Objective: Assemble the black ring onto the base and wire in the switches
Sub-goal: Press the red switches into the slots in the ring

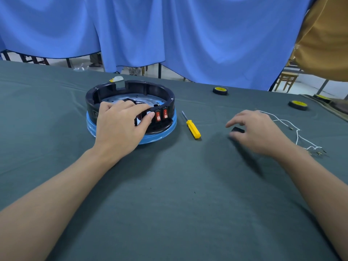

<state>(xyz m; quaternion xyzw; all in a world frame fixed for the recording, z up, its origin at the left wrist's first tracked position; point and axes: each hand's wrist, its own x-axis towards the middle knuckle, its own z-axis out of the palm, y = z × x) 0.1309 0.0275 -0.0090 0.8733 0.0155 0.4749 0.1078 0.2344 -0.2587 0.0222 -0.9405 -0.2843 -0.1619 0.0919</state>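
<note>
The black ring (150,89) sits on the blue-rimmed round base (165,131) at the left middle of the table. Two red rocker switches (161,114) are set in the ring's front wall. My left hand (120,127) grips that front wall, fingers curled over the rim, thumb beside the switches. My right hand (259,132) hovers to the right with a small black part (237,130) under its fingertips; whether it is pinched is unclear. White wires (297,134) with metal terminals lie just right of that hand.
A yellow-handled screwdriver (192,127) lies between the base and my right hand. Two black and yellow tape rolls (220,90) (298,105) lie at the far right. Blue curtains hang behind the green-covered table (169,194).
</note>
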